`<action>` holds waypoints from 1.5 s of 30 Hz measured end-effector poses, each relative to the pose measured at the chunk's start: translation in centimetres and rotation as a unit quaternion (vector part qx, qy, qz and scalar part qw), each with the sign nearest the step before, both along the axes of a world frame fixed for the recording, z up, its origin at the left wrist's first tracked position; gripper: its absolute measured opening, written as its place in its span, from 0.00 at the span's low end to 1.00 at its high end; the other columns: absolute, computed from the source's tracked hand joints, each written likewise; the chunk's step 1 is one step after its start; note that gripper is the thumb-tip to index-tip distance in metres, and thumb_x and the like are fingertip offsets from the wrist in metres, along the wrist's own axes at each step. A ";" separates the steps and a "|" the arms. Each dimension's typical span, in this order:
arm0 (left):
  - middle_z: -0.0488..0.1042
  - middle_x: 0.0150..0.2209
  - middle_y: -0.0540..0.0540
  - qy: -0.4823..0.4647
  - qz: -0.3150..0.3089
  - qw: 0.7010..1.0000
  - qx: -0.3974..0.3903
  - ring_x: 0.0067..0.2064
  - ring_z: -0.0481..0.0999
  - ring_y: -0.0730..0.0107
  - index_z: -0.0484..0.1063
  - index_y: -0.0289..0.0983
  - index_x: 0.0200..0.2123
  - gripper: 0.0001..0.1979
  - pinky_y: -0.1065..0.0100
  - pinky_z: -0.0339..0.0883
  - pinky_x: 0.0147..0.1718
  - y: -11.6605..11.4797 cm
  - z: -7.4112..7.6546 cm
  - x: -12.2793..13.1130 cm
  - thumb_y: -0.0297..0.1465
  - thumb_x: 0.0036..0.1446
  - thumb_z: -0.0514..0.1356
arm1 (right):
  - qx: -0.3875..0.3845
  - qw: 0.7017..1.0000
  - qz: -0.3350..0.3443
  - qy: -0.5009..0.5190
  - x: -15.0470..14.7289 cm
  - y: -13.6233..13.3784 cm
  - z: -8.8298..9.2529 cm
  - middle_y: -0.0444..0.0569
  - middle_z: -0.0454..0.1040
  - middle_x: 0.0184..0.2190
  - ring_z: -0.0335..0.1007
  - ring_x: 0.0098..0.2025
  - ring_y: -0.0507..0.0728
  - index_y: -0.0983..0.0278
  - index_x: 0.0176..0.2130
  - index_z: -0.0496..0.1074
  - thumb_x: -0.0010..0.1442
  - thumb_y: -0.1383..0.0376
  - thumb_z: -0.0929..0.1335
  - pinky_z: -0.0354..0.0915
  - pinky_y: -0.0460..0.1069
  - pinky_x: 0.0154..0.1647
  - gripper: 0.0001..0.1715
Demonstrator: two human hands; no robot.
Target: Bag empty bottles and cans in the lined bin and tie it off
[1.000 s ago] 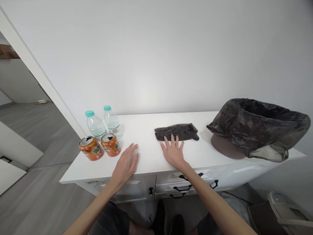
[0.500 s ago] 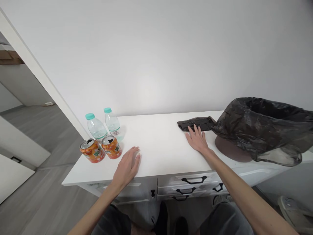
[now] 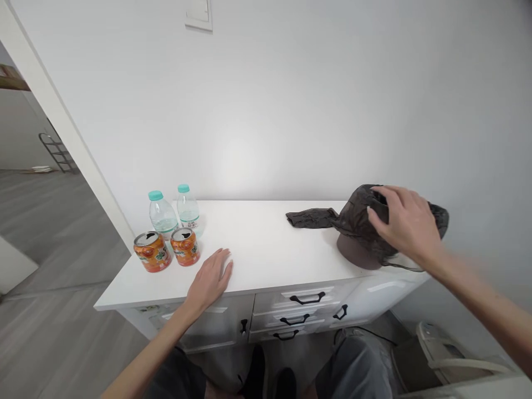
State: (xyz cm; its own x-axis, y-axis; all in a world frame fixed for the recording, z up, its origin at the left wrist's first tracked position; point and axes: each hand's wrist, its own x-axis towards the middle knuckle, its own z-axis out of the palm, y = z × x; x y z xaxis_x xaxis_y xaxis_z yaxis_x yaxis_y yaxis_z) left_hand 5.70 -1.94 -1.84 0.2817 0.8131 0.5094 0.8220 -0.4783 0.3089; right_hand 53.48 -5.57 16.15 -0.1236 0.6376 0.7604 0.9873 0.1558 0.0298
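Observation:
My left hand [image 3: 210,277] lies flat and open on the white cabinet top [image 3: 257,260], just right of two orange cans [image 3: 168,250]. My right hand [image 3: 405,224] is raised over the brown bin lined with a dark plastic bag [image 3: 361,233] at the right end, its fingers curled on the bag's rim. A folded dark bag [image 3: 310,217] lies on the top just left of the bin, touching it.
Two clear bottles with teal caps [image 3: 174,213] stand behind the cans near the wall. Drawers with black handles [image 3: 305,299] sit below the top. A white appliance [image 3: 440,349] stands on the floor at lower right. An open doorway is at left.
My right hand slid the folded dark bag rightward to the bin, then left it and rose onto the bin's bag rim. The left hand stayed put. The view backed away.

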 end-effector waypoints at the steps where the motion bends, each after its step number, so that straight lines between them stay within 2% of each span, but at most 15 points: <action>1: 0.75 0.65 0.37 -0.001 -0.001 1.000 0.001 0.70 0.71 0.51 0.66 0.39 0.64 0.21 0.46 0.69 0.67 -0.1 0.1 0.0 0.41 0.75 0.51 | -0.006 0.999 -0.044 -0.015 1.5 0.2 0.7 0.67 0.75 0.59 0.71 0.60 0.75 0.67 0.64 0.70 0.69 0.53 0.64 0.67 0.70 0.60 0.32; 3: 0.76 0.64 0.38 -0.003 -0.001 1.000 0.001 0.69 0.72 0.51 0.67 0.39 0.63 0.20 0.47 0.70 0.66 -0.2 0.4 -0.1 0.41 0.75 0.51 | -0.064 0.992 -0.106 -0.034 4.3 1.0 1.2 0.68 0.78 0.54 0.75 0.53 0.76 0.67 0.62 0.72 0.68 0.47 0.63 0.70 0.69 0.53 0.35; 6: 0.77 0.63 0.37 0.000 -0.002 1.000 -0.004 0.68 0.72 0.50 0.68 0.39 0.62 0.20 0.47 0.70 0.66 -0.4 0.6 -0.2 0.40 0.75 0.50 | -0.195 0.971 -0.141 -0.006 7.5 2.7 0.6 0.68 0.82 0.43 0.78 0.43 0.75 0.66 0.54 0.79 0.65 0.43 0.65 0.70 0.63 0.42 0.35; 8: 0.77 0.63 0.37 0.000 -0.001 1.000 -0.005 0.68 0.73 0.50 0.68 0.39 0.62 0.20 0.46 0.70 0.66 -0.3 0.4 -0.3 0.40 0.75 0.49 | -0.239 0.959 -0.151 0.013 8.2 3.4 0.3 0.68 0.83 0.44 0.78 0.44 0.75 0.66 0.54 0.80 0.65 0.43 0.66 0.70 0.61 0.39 0.35; 11: 0.77 0.62 0.36 -0.003 0.002 1.000 -0.001 0.67 0.74 0.50 0.69 0.39 0.61 0.19 0.46 0.70 0.65 -0.3 0.1 -0.4 0.40 0.74 0.50 | -0.248 0.957 -0.151 0.020 7.5 3.7 0.3 0.66 0.83 0.47 0.78 0.48 0.76 0.64 0.57 0.80 0.66 0.42 0.66 0.69 0.60 0.40 0.36; 14: 0.78 0.61 0.36 -0.011 -0.001 1.000 -0.003 0.66 0.75 0.50 0.70 0.39 0.60 0.19 0.47 0.70 0.65 -0.3 -0.1 -0.4 0.40 0.74 0.50 | -0.242 0.962 -0.123 0.006 5.4 3.5 0.5 0.59 0.85 0.46 0.79 0.48 0.73 0.60 0.60 0.79 0.68 0.41 0.65 0.69 0.58 0.40 0.35; 17: 0.78 0.61 0.35 -0.018 -0.002 1.000 -0.009 0.65 0.76 0.49 0.70 0.38 0.59 0.20 0.46 0.71 0.64 -0.5 0.2 -0.3 0.40 0.74 0.50 | -0.231 0.971 -0.056 -0.023 2.2 3.6 0.6 0.54 0.85 0.43 0.80 0.44 0.68 0.57 0.58 0.80 0.69 0.42 0.66 0.68 0.55 0.40 0.31; 22: 0.79 0.58 0.36 -0.027 0.004 1.000 -0.007 0.60 0.79 0.50 0.71 0.39 0.57 0.18 0.47 0.74 0.60 -1.1 0.9 -0.2 0.40 0.74 0.50 | -0.191 0.977 0.089 -0.044 -6.1 4.3 1.1 0.49 0.85 0.37 0.79 0.37 0.62 0.55 0.53 0.83 0.70 0.45 0.68 0.62 0.51 0.34 0.24; 28: 0.81 0.55 0.37 -0.045 0.012 0.999 -0.010 0.56 0.81 0.51 0.72 0.40 0.56 0.17 0.50 0.76 0.58 -1.6 1.0 -0.1 0.39 0.73 0.51 | -0.215 0.956 0.196 -0.030 -15.4 3.6 3.1 0.44 0.80 0.27 0.76 0.31 0.58 0.56 0.49 0.83 0.72 0.47 0.67 0.57 0.49 0.30 0.21; 32: 0.81 0.55 0.37 -0.050 0.015 0.998 -0.021 0.56 0.81 0.51 0.71 0.39 0.56 0.16 0.50 0.75 0.58 -1.7 0.9 0.0 0.38 0.74 0.50 | -0.232 0.943 0.236 -0.028 -18.3 3.3 4.0 0.43 0.81 0.28 0.77 0.31 0.57 0.56 0.50 0.82 0.72 0.49 0.68 0.60 0.49 0.32 0.19; 36: 0.80 0.54 0.37 -0.052 0.012 0.998 -0.031 0.56 0.81 0.50 0.71 0.38 0.54 0.15 0.49 0.75 0.57 -1.8 1.1 0.1 0.37 0.74 0.50 | -0.213 0.935 0.282 0.008 -19.0 2.3 4.1 0.47 0.85 0.40 0.81 0.40 0.62 0.57 0.52 0.81 0.73 0.49 0.66 0.70 0.53 0.41 0.21; 38: 0.80 0.54 0.37 -0.054 0.012 0.998 -0.034 0.56 0.81 0.49 0.71 0.38 0.54 0.14 0.49 0.75 0.56 -1.8 1.2 0.2 0.36 0.74 0.50 | -0.158 0.936 0.311 0.057 -18.7 1.4 3.2 0.50 0.84 0.49 0.80 0.49 0.65 0.56 0.55 0.80 0.73 0.48 0.65 0.73 0.58 0.50 0.23; 40: 0.80 0.54 0.37 -0.058 0.014 0.998 -0.033 0.55 0.81 0.50 0.70 0.38 0.54 0.14 0.49 0.75 0.55 -1.8 1.3 0.2 0.36 0.74 0.51 | -0.077 0.937 0.310 0.138 -17.8 0.8 1.0 0.52 0.82 0.54 0.78 0.55 0.65 0.55 0.57 0.78 0.74 0.47 0.64 0.71 0.61 0.58 0.24; 43: 0.80 0.53 0.38 -0.059 0.013 0.998 -0.029 0.55 0.80 0.51 0.70 0.39 0.54 0.13 0.51 0.75 0.56 -2.1 1.4 0.3 0.35 0.73 0.51 | 0.010 0.917 0.223 0.332 -15.4 1.0 -5.0 0.56 0.81 0.53 0.78 0.53 0.63 0.59 0.55 0.77 0.75 0.49 0.62 0.72 0.60 0.56 0.24; 45: 0.80 0.53 0.39 -0.059 0.002 0.998 -0.021 0.56 0.80 0.54 0.70 0.39 0.54 0.13 0.53 0.74 0.57 -2.7 1.4 0.2 0.34 0.74 0.51 | -0.009 0.881 0.141 0.452 -13.5 2.1 -10.0 0.59 0.80 0.52 0.79 0.50 0.64 0.62 0.53 0.75 0.72 0.49 0.63 0.72 0.60 0.54 0.24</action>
